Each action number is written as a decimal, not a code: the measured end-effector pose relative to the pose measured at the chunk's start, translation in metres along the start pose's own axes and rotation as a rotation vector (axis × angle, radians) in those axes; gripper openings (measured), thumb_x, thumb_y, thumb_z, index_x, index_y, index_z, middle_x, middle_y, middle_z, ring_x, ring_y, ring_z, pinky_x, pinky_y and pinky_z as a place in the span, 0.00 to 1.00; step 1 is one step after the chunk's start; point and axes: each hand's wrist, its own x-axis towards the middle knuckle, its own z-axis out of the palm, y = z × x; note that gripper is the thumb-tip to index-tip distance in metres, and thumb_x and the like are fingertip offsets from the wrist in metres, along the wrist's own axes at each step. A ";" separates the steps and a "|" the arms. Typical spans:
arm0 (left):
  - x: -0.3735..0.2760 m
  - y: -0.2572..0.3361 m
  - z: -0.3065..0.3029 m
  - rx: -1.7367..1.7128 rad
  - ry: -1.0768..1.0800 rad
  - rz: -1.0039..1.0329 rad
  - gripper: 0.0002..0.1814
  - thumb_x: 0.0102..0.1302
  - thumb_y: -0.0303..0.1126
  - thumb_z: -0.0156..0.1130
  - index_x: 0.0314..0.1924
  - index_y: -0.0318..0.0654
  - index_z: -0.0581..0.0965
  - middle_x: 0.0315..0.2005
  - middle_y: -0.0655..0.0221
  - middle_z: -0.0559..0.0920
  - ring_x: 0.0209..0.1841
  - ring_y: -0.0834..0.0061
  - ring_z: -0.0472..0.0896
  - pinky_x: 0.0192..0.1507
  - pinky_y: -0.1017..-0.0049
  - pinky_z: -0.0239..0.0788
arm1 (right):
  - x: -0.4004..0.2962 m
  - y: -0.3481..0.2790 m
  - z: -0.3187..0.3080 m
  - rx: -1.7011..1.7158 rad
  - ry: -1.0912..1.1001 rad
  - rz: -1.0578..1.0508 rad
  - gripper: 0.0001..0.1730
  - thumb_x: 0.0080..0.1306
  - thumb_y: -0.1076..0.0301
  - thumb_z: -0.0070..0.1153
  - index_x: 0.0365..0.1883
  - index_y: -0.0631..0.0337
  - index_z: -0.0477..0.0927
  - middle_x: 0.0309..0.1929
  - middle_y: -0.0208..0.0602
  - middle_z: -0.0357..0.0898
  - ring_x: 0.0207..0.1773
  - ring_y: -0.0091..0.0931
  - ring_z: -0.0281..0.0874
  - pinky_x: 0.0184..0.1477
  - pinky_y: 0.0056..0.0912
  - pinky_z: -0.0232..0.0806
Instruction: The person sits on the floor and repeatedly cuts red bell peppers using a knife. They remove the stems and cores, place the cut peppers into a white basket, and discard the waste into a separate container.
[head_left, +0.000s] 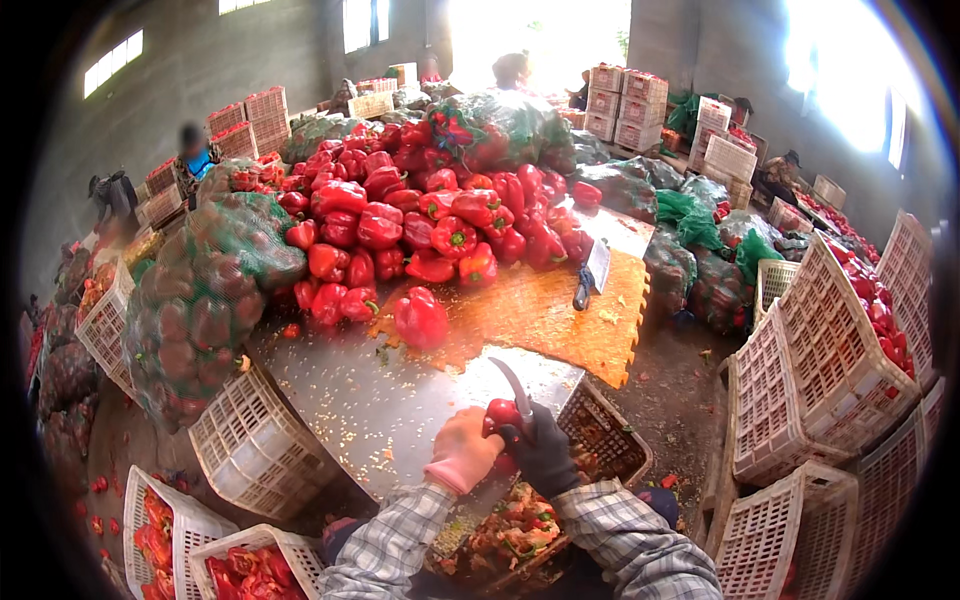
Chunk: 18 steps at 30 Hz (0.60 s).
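My left hand (463, 448), in a pink-orange glove, grips a red bell pepper (502, 414) above the near edge of the metal table (337, 405). In a dark glove, my right hand (546, 450) holds a curved knife (513, 384), its blade rising beside the pepper. The right thumb touches the pepper, whose underside is partly hidden by both hands. Below my hands sits a crate heaped with pepper cores and scraps (517, 525). One loose pepper (421, 318) lies on the table ahead, in front of a large pile of red bell peppers (405, 202).
A cleaver (597, 267) rests on an orange foam mat (547, 322). Left stands a mesh sack of peppers (202, 315) by a tipped white crate (259, 442). Crates of cut peppers (251, 574) stand lower left; stacked crates (795, 375) line the right. People (781, 176) sit farther back.
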 end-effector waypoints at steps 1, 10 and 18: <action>-0.001 -0.004 0.002 0.000 -0.007 0.013 0.16 0.54 0.37 0.63 0.39 0.36 0.76 0.39 0.55 0.79 0.45 0.52 0.77 0.49 0.60 0.69 | 0.002 -0.002 0.001 -0.102 0.018 -0.080 0.26 0.60 0.57 0.65 0.50 0.62 0.71 0.34 0.47 0.78 0.34 0.43 0.80 0.34 0.44 0.72; -0.023 -0.001 0.022 0.133 0.109 0.459 0.14 0.54 0.26 0.60 0.43 0.34 0.74 0.45 0.51 0.77 0.47 0.50 0.73 0.50 0.58 0.69 | 0.050 0.018 -0.001 -0.171 -0.017 0.109 0.26 0.61 0.56 0.63 0.52 0.55 0.69 0.35 0.48 0.80 0.35 0.48 0.80 0.34 0.47 0.72; -0.003 -0.059 0.009 0.020 0.176 0.508 0.19 0.55 0.21 0.57 0.49 0.42 0.77 0.53 0.51 0.76 0.53 0.50 0.74 0.54 0.60 0.69 | 0.091 0.044 -0.011 -0.198 -0.070 0.327 0.23 0.59 0.53 0.67 0.38 0.61 0.72 0.25 0.40 0.77 0.29 0.31 0.78 0.33 0.41 0.68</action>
